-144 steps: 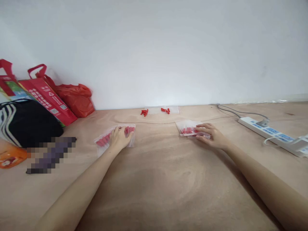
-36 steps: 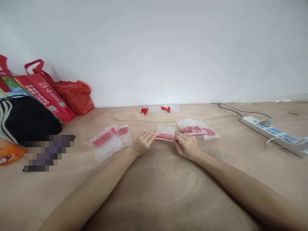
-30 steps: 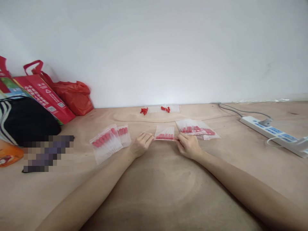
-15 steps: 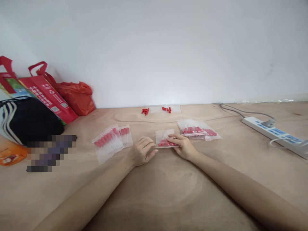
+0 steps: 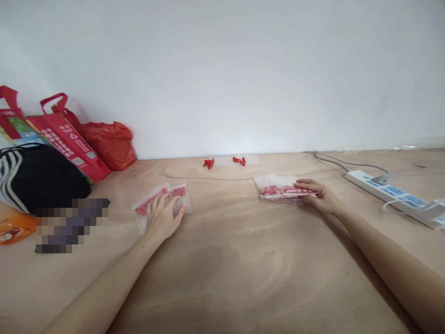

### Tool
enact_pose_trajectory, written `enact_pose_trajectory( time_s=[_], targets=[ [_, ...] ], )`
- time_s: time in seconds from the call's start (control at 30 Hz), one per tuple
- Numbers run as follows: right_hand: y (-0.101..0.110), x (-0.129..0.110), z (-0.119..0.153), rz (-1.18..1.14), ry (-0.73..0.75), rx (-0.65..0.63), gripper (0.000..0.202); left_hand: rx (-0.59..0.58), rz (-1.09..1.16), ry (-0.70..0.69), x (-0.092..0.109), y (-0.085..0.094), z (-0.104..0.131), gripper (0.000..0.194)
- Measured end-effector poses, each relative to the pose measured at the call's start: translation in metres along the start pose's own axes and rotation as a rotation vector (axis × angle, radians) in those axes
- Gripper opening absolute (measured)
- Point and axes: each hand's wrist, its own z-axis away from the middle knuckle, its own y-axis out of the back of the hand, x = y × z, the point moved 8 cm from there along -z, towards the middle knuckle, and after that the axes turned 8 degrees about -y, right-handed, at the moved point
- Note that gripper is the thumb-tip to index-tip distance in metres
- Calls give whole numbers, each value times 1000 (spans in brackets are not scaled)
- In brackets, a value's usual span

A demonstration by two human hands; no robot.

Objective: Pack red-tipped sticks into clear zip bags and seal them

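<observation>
My left hand (image 5: 164, 219) lies over a fanned row of clear zip bags (image 5: 143, 208) holding small red pieces, with its fingers apart. Its fingertips cover part of the row; another bag (image 5: 180, 191) shows just beyond them. On the right, my right hand (image 5: 323, 198) pinches a small zip bag (image 5: 298, 190) of red pieces between thumb and fingers. That bag sits over the right end of a pile of similar filled bags (image 5: 269, 191). What exactly the red pieces are is too small to tell.
Loose red pieces (image 5: 209, 163) lie near the wall, with a flat clear bag (image 5: 222, 160) and more red pieces (image 5: 239, 161) beside them. A white power strip (image 5: 392, 195) with cables is at right. Red carrier bags (image 5: 71, 144) and a black bag (image 5: 45, 178) stand at left.
My right hand has carried the zip bag from the middle of the table rightward to the pile. My left hand has moved left, away from that bag and onto the fanned bags.
</observation>
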Motion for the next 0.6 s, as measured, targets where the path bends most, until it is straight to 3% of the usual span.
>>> enact_pose_trajectory(
  time_s=[0.07, 0.13, 0.2, 0.3, 0.43, 0.5, 0.6],
  targets=[
    [-6, 7, 5, 7, -31, -165, 40, -119, -11, 74, -4, -9, 2, 51],
    [-7, 7, 7, -6, -53, -224, 43, -232, -6, 129, -6, -18, 4, 62],
    [-1, 0, 4, -38, -57, -153, 39, -317, 5, 143, -5, -23, 6, 66],
    [7, -22, 0, -27, -1, 69, 32, -391, 26, 93, 2, -27, 7, 66],
    [-1, -77, 8, 182, 225, 363, 12, -462, 68, -2, 22, -29, 13, 68],
    [-18, -107, 15, 258, 373, 383, 8, -468, 93, -37, 34, -27, 17, 70],
    [-51, -139, 23, 232, 516, 273, 13, -404, 138, -99, 46, -20, 12, 70]
  ],
)
